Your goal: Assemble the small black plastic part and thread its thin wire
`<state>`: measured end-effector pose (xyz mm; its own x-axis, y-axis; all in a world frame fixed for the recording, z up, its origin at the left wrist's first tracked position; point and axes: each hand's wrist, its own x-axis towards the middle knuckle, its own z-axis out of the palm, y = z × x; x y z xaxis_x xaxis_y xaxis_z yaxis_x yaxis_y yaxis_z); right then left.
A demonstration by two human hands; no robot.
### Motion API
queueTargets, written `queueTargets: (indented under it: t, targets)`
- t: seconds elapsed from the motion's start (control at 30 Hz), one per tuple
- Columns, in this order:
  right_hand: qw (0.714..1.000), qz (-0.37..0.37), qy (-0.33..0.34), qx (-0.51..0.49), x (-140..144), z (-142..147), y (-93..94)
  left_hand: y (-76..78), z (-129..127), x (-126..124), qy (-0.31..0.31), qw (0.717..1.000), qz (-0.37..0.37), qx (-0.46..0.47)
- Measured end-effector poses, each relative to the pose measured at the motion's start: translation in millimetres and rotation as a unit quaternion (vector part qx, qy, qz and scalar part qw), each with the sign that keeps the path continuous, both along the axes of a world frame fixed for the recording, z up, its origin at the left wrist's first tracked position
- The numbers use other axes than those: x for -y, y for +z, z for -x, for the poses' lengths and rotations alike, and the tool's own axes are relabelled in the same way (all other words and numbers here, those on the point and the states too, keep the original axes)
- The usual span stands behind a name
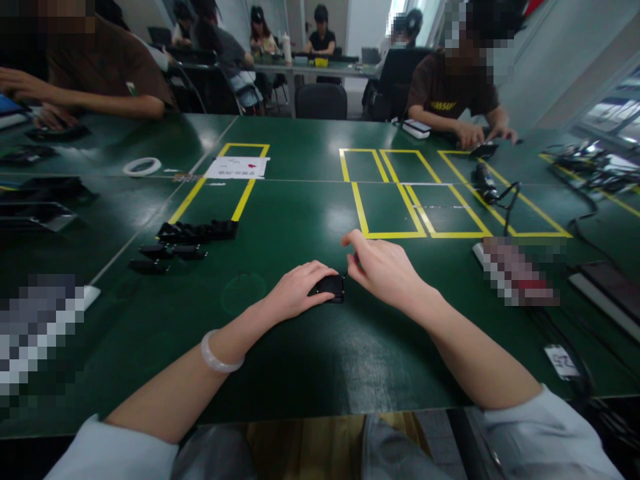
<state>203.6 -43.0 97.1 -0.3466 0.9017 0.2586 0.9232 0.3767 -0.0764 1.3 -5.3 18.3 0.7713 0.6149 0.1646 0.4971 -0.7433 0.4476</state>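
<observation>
From the head camera, the left hand point(300, 290) is resting with fingers curled over a small black device point(331, 287) on the green table point(300, 353), near its front edge. The right hand point(383, 270) is pinching narrowly at the device's top right corner. More black parts point(197, 232) are lying to the left, well apart. Yellow tape boxes point(390, 200) are marking the surface beyond; other people are sitting across.

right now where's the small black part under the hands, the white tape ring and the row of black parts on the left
small black part point(331, 287): head view, on its bare top beside the left hand point(300, 290)
white tape ring point(142, 167): head view, on the ring's near band
row of black parts point(199, 231): head view, on the middle of the row
</observation>
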Motion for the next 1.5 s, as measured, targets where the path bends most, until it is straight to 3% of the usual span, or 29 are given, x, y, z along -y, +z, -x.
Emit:
queueTargets:
  t: [0.3,0.57,0.77,0.97,1.17,1.37,1.5]
  targets:
    - [0.998,0.026,-0.019,0.047,-1.1,-1.6,3.4,0.2,0.0,0.7,0.001,1.000,0.007,0.010]
    - [1.000,0.008,0.002,0.014,-0.8,-2.3,1.5,0.4,0.3,0.1,0.000,1.000,0.006,0.001]
    - [0.998,0.017,-0.021,0.059,-0.7,-1.1,3.4,-0.5,0.4,0.4,0.000,1.000,0.005,0.005]
    - [1.000,-0.004,-0.003,0.007,0.2,-1.6,1.5,-0.2,0.3,0.0,0.001,1.000,0.005,0.003]
    - [0.999,0.025,-0.012,0.047,-0.7,-1.6,2.6,-1.8,0.2,-0.9,-0.004,1.000,-0.003,0.001]
    - [1.000,-0.001,0.011,0.006,2.0,-0.4,2.8,-2.2,0.2,-0.7,0.000,1.000,-0.003,0.000]
    - [0.999,0.021,0.001,0.027,1.2,-1.4,4.1,-2.3,0.3,-0.4,0.000,1.000,-0.001,0.000]
